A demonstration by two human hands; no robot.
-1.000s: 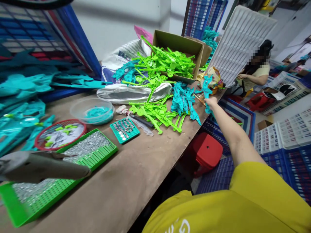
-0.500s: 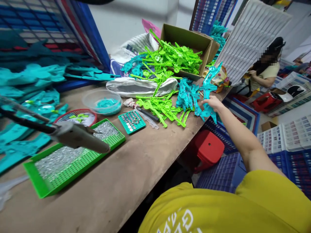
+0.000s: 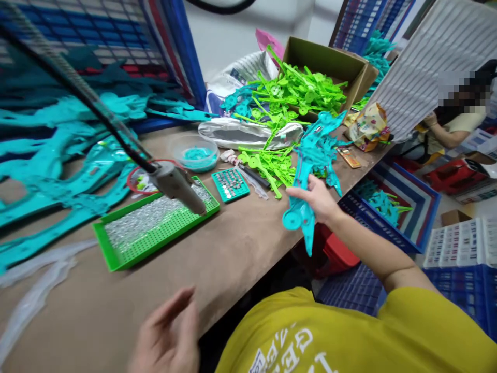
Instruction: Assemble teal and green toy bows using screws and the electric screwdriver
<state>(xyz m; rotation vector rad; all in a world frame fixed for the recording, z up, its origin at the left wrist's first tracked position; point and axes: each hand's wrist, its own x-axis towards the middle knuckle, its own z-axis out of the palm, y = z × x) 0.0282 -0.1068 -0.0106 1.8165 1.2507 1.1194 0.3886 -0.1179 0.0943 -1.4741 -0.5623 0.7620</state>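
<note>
My right hand (image 3: 323, 199) grips a long teal plastic part (image 3: 305, 171), holding it over the table's front edge. The part has a round disc near its lower end and tapers to a point. Behind it lies a pile of similar teal parts (image 3: 328, 155), partly covered by it. Low in the view, my left hand (image 3: 169, 334) hovers above the table's front edge, blurred, thumb and fingers apart and nothing between them. A green perforated tray (image 3: 155, 248) of small silvery metal pieces (image 3: 142, 223) lies beyond it, under a grey tool head (image 3: 180, 186) hanging from a dark cable.
Large teal parts (image 3: 50, 166) spread over the left side. Green plastic parts (image 3: 303, 85) spill from a cardboard box (image 3: 355, 77). Nearby are a teal tray of metal discs (image 3: 232, 185) and a clear bowl (image 3: 194, 150). Blue crates and a red stool (image 3: 339, 254) stand below; a person (image 3: 454, 122) sits at right.
My right hand has brought the teal part nearer, away from the pile. My left hand has come into view at the bottom. The camera view has turned slightly left.
</note>
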